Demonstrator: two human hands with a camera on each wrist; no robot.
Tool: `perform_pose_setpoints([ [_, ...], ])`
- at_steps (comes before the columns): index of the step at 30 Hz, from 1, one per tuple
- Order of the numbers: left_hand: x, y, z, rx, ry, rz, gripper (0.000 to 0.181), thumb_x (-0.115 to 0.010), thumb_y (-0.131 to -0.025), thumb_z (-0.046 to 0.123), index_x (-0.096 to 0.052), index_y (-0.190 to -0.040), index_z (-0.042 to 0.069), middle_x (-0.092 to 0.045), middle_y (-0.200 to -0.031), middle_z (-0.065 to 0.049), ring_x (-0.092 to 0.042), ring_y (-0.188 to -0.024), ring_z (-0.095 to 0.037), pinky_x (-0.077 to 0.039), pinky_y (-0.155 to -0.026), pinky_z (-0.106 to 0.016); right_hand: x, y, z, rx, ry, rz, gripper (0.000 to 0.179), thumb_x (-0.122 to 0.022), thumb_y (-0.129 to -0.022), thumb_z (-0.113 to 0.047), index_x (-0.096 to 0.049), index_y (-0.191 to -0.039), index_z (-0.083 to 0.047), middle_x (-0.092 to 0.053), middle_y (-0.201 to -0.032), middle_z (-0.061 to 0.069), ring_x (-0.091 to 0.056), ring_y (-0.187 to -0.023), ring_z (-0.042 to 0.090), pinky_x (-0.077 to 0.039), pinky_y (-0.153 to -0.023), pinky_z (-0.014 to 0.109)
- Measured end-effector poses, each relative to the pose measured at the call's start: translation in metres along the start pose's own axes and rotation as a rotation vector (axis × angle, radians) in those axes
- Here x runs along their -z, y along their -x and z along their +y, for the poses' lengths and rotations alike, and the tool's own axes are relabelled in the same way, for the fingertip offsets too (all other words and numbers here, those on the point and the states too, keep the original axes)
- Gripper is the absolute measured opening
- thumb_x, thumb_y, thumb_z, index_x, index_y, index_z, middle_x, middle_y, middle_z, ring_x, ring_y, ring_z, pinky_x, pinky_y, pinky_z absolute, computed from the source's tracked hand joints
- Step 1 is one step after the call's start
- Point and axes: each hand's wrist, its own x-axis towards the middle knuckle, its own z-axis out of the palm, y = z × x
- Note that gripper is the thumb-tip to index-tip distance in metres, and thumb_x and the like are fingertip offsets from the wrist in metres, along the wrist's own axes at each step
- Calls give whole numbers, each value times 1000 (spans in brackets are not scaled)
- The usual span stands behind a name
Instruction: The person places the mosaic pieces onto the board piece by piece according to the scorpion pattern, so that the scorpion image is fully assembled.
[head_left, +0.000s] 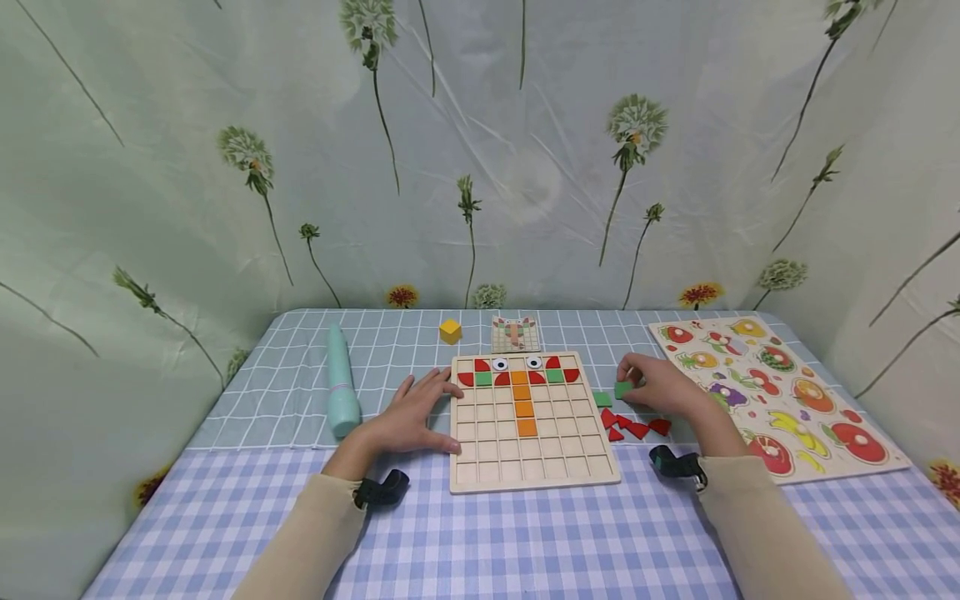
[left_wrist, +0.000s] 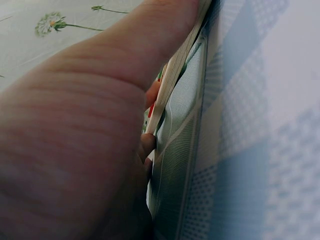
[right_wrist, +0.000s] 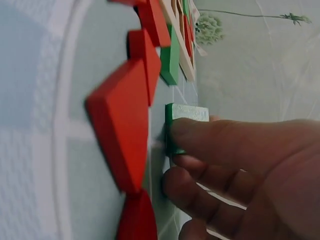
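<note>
A wooden grid board [head_left: 487, 475] lies in the middle of the table, with red quarter pieces, green squares, two eye discs and a column of orange squares [head_left: 523, 408] in its cells. My left hand [head_left: 408, 417] rests at the board's left edge, fingers spread, thumb near the lower corner. Right of the board, my right hand [head_left: 663, 387] pinches a green square tile [right_wrist: 191, 113] between thumb and fingers, low over the cloth. Another green tile [head_left: 602, 399] and several red pieces [right_wrist: 120, 125] lie close by, between that hand and the board.
A small pattern card [head_left: 515, 342] lies behind the board, and a yellow block [head_left: 450, 331] sits to its left. Farther left is a teal tapered case [head_left: 342, 392]. A fruit puzzle board [head_left: 720, 342] covers the right side, partly behind my right forearm.
</note>
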Motion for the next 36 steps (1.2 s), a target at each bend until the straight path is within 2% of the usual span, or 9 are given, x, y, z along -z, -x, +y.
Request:
perform_pose_setpoints([
  [5, 0, 0, 0, -6, 6, 6, 76, -84, -73, 53, -49, -133, 23, -18, -168, -15, -9, -157, -37, 3, -123, -64, -5, -3, -6, 44, 24, 50, 12, -63, -90, -8, -63, -101, -13, -64, -95, 9, -56, -83, 22, -45, -67, 28],
  [9, 0, 1, 1, -10, 11, 7, 76, -84, -73, 53, -50, -133, 22, -19, -168, -15, -10, -157, -37, 3, -123, -64, -8, -5, -12, 75, 34, 83, 15, -60, -93, -7, -69, -104, -12, -64, -94, 9, -56, -84, 22, -47, -67, 27],
  [14, 0, 1, 0, -7, 9, 3, 77, -84, -73, 54, -49, -134, 23, -18, -168, -13, -9, -157, -36, 3, -123, -64, -12, -7, -19, 102, 7, 89, 20, -58, -93, -2, -70, -107, -11, -66, -102, 11, -58, -86, 22, -52, -69, 28],
  [20, 0, 1, 0, -8, 21, 1, 79, -84, -73, 53, -48, -136, 23, -17, -169, -12, -7, -158, -33, 4, -124, -62, -19, -12, -28, 84, -20, 50, 27, -62, -87, 3, -69, -110, -10, -67, -109, 13, -59, -92, 24, -56, -78, 33],
  [24, 0, 1, 0, -11, 22, 0, 79, -84, -73, 54, -48, -136, 22, -17, -168, -12, -7, -158, -33, 3, -124, -63, -22, -13, -34, 76, -17, 47, 29, -65, -86, 1, -69, -112, -11, -68, -111, 13, -60, -93, 24, -56, -78, 34],
  [31, 1, 2, 0, -10, 9, 2, 78, -84, -73, 55, -49, -135, 23, -17, -168, -13, -9, -157, -35, 3, -123, -63, -26, -10, -44, 96, 11, 102, 30, -64, -89, -4, -69, -118, -10, -69, -113, 12, -62, -93, 24, -57, -82, 37],
  [36, 1, 1, -1, -11, 4, 4, 78, -84, -73, 54, -49, -135, 23, -18, -168, -14, -10, -157, -36, 2, -123, -64, -31, -11, -53, 66, 13, 115, 28, -67, -90, -8, -68, -118, -12, -69, -111, 10, -61, -92, 23, -56, -83, 37],
])
